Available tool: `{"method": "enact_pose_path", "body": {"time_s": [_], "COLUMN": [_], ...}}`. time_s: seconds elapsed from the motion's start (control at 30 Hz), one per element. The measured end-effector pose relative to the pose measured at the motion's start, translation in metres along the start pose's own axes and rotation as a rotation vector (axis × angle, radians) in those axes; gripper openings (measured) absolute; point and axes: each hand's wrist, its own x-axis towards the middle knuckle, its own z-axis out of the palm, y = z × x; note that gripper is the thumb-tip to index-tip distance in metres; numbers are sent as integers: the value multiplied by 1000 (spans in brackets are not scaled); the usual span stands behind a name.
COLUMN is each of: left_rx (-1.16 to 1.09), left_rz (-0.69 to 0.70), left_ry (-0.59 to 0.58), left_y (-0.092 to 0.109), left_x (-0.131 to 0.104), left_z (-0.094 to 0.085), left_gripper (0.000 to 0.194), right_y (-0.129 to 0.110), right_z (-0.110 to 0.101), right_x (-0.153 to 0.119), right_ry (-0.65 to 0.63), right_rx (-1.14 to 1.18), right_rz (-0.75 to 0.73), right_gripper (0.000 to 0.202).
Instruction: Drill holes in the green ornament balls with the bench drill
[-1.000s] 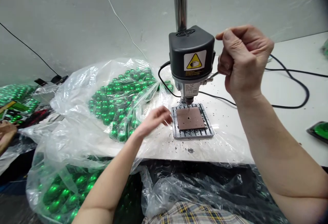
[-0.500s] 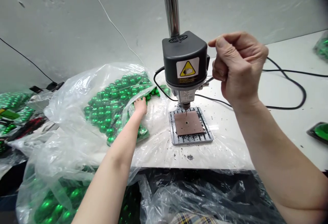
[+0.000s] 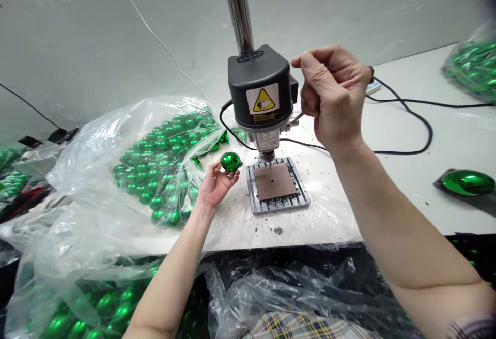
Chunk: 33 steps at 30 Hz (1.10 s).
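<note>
While our left hand (image 3: pixel 217 186) clasps a green bauble (image 3: pixel 231 162) just left of the drill-press baseplate (image 3: pixel 279 204), our right hand (image 3: pixel 336 98) curls around the lever (image 3: pixel 297 118).

You have two hands in view: one left hand (image 3: pixel 220 184) with one green ball (image 3: pixel 231 162) at its fingertips, one right hand (image 3: pixel 335 96) at one metal lever (image 3: pixel 297 119). Before you are one drill press (image 3: pixel 261 83) with one warning label (image 3: pixel 262 100), one base plate (image 3: pixel 256 205) and one brown board (image 3: pixel 267 186) with one main hole (image 3: pixel 272 180). One rounded green piece (image 3: pixel 468 182) lies at right. At least four groups of green balls (image 3: pixel 145 173) surround you, too many to count singly.
</note>
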Motion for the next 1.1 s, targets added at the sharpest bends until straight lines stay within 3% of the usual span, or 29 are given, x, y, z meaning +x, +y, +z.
{"method": "enact_pose_path", "body": {"time_s": [0.17, 0.37, 0.67, 0.9, 1.0, 1.1], "left_rx": [174, 370, 600, 691, 783, 922], "left_rz": [80, 167, 233, 297, 374, 601], "left_ry": [-28, 30, 88, 170, 332, 538], "left_y": [-44, -79, -76, -79, -80, -78], "left_x": [-12, -1, 6, 9, 9, 6], "left_z": [25, 37, 49, 43, 43, 46], "left_gripper": [50, 61, 51, 39, 34, 27], "right_y": [0, 0, -6, -9, -10, -12], "right_z": [1, 0, 0, -1, -1, -1], "right_x": [1, 1, -1, -2, -3, -3], "right_ry": [11, 3, 4, -5, -19, -17], "right_rx": [-64, -22, 39, 73, 116, 120], "right_rz": [66, 68, 44, 37, 43, 50], "right_gripper": [29, 31, 20, 17, 16, 16]}}
